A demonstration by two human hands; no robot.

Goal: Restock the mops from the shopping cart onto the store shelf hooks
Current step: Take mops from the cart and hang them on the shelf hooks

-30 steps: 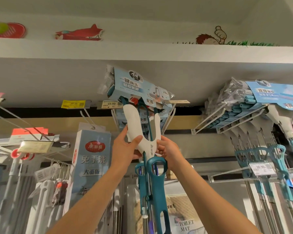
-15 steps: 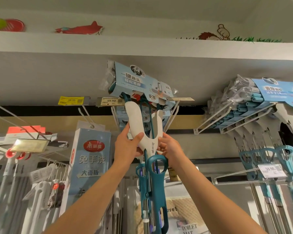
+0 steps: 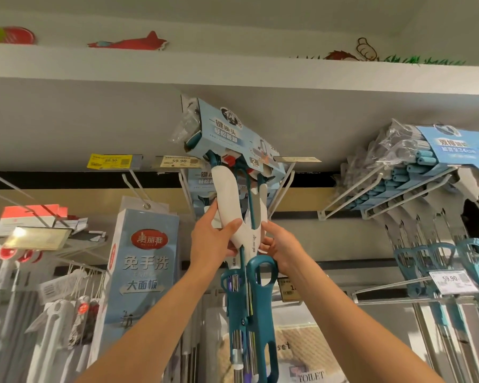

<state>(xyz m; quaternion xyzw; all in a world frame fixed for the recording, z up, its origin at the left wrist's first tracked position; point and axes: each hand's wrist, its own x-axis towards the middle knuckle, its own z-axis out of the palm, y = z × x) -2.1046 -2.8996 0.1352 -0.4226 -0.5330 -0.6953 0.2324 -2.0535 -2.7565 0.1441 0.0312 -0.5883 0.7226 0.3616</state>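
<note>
Up at the shelf hooks, left hand and right hand both grip the sponge mop, head near rails, not clearly hung yet; cart unseen

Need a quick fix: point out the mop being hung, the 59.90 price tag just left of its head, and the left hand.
mop [image 3: 228, 205], head view, white yoke arm.
59.90 price tag [image 3: 179, 161], head view, printed face.
left hand [image 3: 210, 241], head view, back of hand.

White wire hooks at frame centre carry boxed mops; at right, longer hooks hold a row of mops.
</note>
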